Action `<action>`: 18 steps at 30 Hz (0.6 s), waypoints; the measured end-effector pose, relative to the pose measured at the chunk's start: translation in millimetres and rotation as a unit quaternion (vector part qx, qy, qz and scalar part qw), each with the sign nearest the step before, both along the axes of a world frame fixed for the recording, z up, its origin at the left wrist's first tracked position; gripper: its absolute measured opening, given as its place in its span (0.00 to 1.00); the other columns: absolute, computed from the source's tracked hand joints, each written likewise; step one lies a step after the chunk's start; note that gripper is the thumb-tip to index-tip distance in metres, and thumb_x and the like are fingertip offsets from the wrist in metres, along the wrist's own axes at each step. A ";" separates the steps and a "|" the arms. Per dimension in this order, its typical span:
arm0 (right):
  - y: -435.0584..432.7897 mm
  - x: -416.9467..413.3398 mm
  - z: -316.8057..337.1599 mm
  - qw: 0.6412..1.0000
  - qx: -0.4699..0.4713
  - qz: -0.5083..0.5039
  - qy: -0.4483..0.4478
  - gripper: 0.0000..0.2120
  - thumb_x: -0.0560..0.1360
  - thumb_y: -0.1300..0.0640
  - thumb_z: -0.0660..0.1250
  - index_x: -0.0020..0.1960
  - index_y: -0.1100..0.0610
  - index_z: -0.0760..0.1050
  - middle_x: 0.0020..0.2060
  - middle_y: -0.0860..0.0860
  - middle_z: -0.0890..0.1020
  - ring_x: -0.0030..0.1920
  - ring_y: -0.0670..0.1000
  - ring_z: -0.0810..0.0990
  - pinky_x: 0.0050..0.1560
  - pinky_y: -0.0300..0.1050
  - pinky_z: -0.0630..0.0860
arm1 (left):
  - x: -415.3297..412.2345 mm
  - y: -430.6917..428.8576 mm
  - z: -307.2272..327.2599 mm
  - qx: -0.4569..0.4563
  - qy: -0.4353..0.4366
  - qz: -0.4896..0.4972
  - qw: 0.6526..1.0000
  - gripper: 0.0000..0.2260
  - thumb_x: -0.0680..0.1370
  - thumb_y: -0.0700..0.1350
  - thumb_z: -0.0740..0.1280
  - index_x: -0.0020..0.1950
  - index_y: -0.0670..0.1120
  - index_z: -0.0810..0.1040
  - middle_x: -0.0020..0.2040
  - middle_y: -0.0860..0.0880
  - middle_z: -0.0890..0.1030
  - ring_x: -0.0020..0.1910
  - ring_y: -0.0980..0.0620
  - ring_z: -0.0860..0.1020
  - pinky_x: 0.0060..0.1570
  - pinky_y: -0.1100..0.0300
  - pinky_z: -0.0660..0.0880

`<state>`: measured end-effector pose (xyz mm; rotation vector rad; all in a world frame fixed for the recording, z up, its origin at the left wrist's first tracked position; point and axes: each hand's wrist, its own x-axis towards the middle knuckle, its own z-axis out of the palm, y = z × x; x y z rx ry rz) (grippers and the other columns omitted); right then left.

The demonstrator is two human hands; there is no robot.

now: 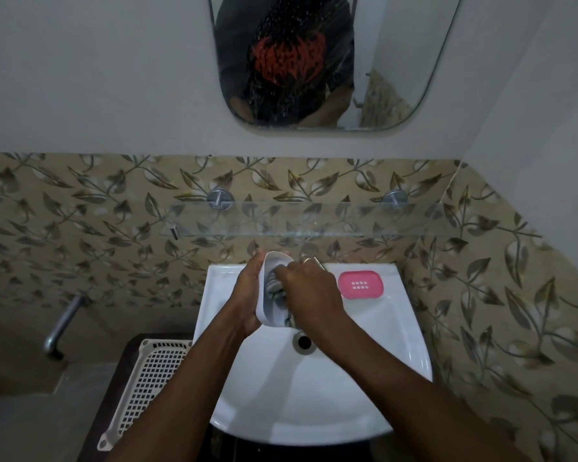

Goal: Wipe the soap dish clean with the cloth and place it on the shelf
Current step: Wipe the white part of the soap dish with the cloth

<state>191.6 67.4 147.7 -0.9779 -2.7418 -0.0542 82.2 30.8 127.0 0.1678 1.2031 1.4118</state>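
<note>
Between the 2 hands, left hand [247, 295] grips the white soap dish [270, 288]; right hand [311, 291] presses the cloth [276, 288] inside it.

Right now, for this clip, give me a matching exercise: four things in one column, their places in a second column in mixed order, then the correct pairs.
Things:
1. White dish
2. Cloth
3. Pink tray
4. Basket

Places:
A. Lying on the sink's back ledge, to the right
B. Held in the left hand over the sink
C. Left of the sink, on a dark surface
D. Pressed into the white dish by the right hand

Pairs: 1-B, 2-D, 3-A, 4-C
</note>
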 end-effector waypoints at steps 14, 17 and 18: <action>38.7 11.7 -13.0 0.962 0.178 0.207 -0.024 0.10 0.68 0.65 0.59 0.42 0.57 0.78 0.41 0.55 0.83 0.36 0.55 0.78 0.27 0.43 0.69 | 3.9 7.0 -16.7 0.032 0.046 -0.031 0.998 0.21 0.82 0.58 0.56 0.57 0.43 0.80 0.49 0.41 0.83 0.49 0.46 0.81 0.47 0.53 0.77; 28.0 20.6 -14.1 0.981 0.104 0.153 -0.054 0.09 0.60 0.61 0.74 0.39 0.53 0.78 0.34 0.50 0.82 0.35 0.53 0.79 0.25 0.40 0.60 | 9.7 8.5 -18.5 -0.002 0.101 -0.018 0.995 0.21 0.80 0.60 0.58 0.52 0.45 0.81 0.49 0.41 0.83 0.48 0.47 0.81 0.45 0.55 0.77; 22.8 22.0 -15.0 0.986 0.067 0.140 -0.061 0.12 0.59 0.60 0.76 0.40 0.53 0.78 0.33 0.50 0.82 0.36 0.53 0.80 0.27 0.41 0.59 | 10.5 9.0 -18.6 -0.016 0.108 -0.005 0.994 0.21 0.80 0.60 0.59 0.51 0.45 0.80 0.48 0.42 0.83 0.47 0.47 0.80 0.44 0.54 0.77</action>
